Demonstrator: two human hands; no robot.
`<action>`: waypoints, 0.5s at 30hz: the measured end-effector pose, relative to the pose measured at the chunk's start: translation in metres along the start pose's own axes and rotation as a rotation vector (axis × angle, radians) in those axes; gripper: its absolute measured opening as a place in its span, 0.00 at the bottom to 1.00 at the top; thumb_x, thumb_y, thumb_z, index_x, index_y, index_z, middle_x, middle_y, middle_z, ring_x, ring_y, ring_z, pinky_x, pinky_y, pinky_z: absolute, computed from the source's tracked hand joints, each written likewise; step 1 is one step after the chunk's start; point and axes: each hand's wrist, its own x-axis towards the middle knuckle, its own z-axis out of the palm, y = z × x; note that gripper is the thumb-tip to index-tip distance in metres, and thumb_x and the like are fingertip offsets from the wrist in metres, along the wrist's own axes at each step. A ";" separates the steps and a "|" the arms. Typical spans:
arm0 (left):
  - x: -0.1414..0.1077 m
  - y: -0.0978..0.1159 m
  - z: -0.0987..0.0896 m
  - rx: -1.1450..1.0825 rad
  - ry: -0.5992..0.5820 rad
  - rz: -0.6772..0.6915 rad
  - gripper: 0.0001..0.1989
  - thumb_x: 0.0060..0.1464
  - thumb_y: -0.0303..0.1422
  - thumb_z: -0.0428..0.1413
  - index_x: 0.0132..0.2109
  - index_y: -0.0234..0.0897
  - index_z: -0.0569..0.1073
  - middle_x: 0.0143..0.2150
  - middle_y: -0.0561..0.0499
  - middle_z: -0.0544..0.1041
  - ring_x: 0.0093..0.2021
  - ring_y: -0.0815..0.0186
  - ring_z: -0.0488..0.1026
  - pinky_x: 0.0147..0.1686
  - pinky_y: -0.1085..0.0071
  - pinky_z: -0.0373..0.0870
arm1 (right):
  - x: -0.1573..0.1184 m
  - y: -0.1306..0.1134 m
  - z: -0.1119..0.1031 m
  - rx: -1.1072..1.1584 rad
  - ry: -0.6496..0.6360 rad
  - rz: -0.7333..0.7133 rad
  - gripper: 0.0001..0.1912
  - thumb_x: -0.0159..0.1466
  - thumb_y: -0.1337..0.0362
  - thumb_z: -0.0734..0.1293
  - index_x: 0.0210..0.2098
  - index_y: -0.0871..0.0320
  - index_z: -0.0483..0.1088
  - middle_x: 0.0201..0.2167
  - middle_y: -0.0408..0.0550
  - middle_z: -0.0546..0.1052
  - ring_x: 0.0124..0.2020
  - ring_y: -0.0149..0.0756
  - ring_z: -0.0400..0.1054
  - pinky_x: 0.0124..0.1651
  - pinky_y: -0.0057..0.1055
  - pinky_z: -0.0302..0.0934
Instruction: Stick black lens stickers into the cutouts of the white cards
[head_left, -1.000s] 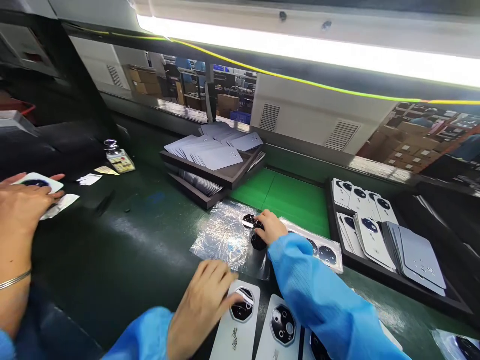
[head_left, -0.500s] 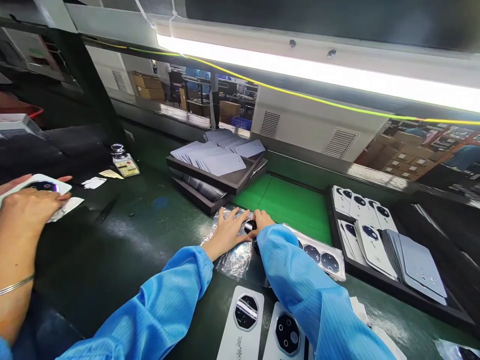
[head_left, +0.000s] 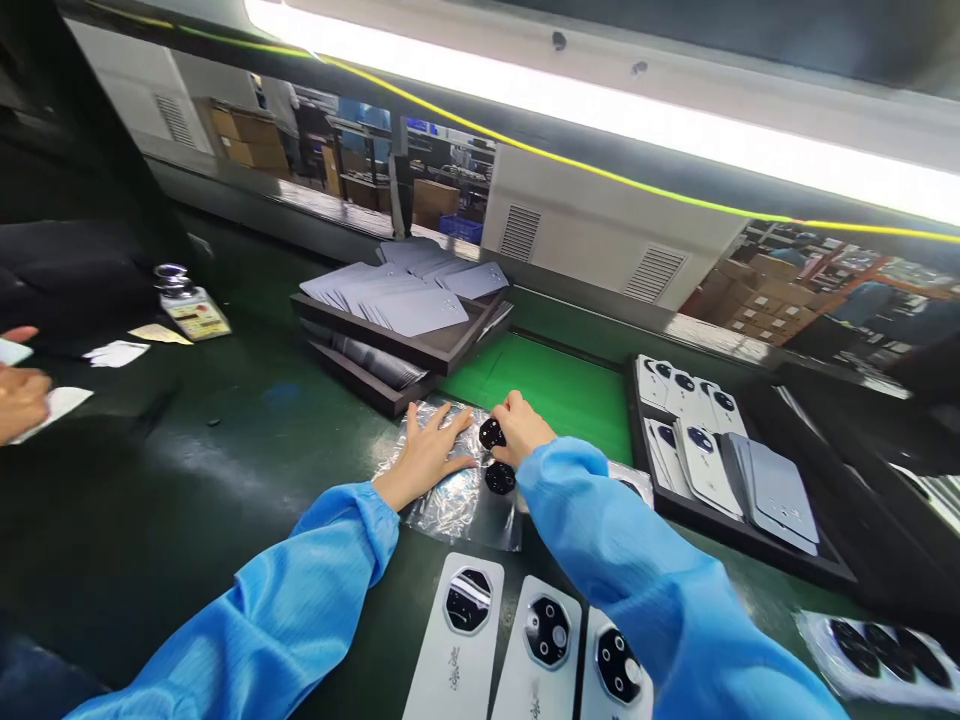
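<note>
**Where Both Hands Meet on Shiny Plastic**

While lying close by, right at the bottom edge: three white phone backs (head_left: 457, 650) side by side, each with a dark round window near its top. Just past those, a crinkly clear plastic sheet (head_left: 442, 500) flat on the dark green table (head_left: 187, 480). Pressing down on that sheet, the left hand (head_left: 427, 455), fingers spread wide and flat. Right beside it, the right hand (head_left: 525, 430), fingertips pinched on a small black lens piece (head_left: 491, 433), lifted a little over the sheet. Another black lens piece (head_left: 500, 478) on the sheet just below, near both hands. Blue sleeves on both arms. Off to the right, a dark tray (head_left: 750, 525) full of white phone backs leaning in rows. Farther back, two stacked trays (head_left: 420, 350) with grey sheets fanned on top. Far left, someone else's hand (head_left: 21, 400) on white paper, and a small bottle (head_left: 187, 305).
</note>
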 end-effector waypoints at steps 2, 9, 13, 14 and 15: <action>-0.001 -0.002 0.002 -0.016 0.001 0.018 0.26 0.59 0.38 0.57 0.62 0.42 0.61 0.61 0.42 0.70 0.66 0.42 0.57 0.58 0.26 0.44 | -0.031 0.010 -0.013 0.007 0.010 -0.018 0.19 0.61 0.71 0.69 0.52 0.64 0.67 0.51 0.58 0.65 0.52 0.44 0.63 0.51 0.36 0.63; -0.001 0.002 -0.009 -0.073 -0.001 0.125 0.12 0.60 0.39 0.55 0.49 0.42 0.72 0.64 0.46 0.66 0.65 0.45 0.59 0.58 0.38 0.58 | -0.173 0.046 0.010 0.348 0.212 -0.064 0.21 0.56 0.75 0.68 0.49 0.58 0.66 0.42 0.49 0.68 0.41 0.37 0.66 0.45 0.35 0.68; -0.035 0.047 -0.034 -0.087 0.098 0.317 0.07 0.62 0.34 0.51 0.45 0.42 0.72 0.53 0.51 0.76 0.62 0.53 0.63 0.64 0.43 0.50 | -0.213 0.054 0.075 0.596 0.233 -0.014 0.22 0.59 0.73 0.66 0.52 0.53 0.63 0.41 0.45 0.67 0.34 0.32 0.66 0.40 0.29 0.69; -0.048 0.063 -0.038 -0.105 0.132 0.386 0.06 0.62 0.31 0.51 0.43 0.42 0.72 0.47 0.54 0.78 0.60 0.57 0.66 0.66 0.47 0.45 | -0.216 0.054 0.092 0.640 0.242 -0.012 0.22 0.60 0.72 0.66 0.53 0.53 0.63 0.41 0.45 0.67 0.34 0.31 0.66 0.40 0.27 0.69; -0.061 0.079 -0.040 -0.136 0.144 0.432 0.05 0.61 0.30 0.52 0.40 0.43 0.72 0.43 0.56 0.79 0.58 0.62 0.68 0.68 0.54 0.41 | -0.217 0.053 0.107 0.667 0.252 -0.015 0.23 0.60 0.73 0.65 0.54 0.52 0.62 0.41 0.46 0.66 0.34 0.31 0.66 0.39 0.26 0.68</action>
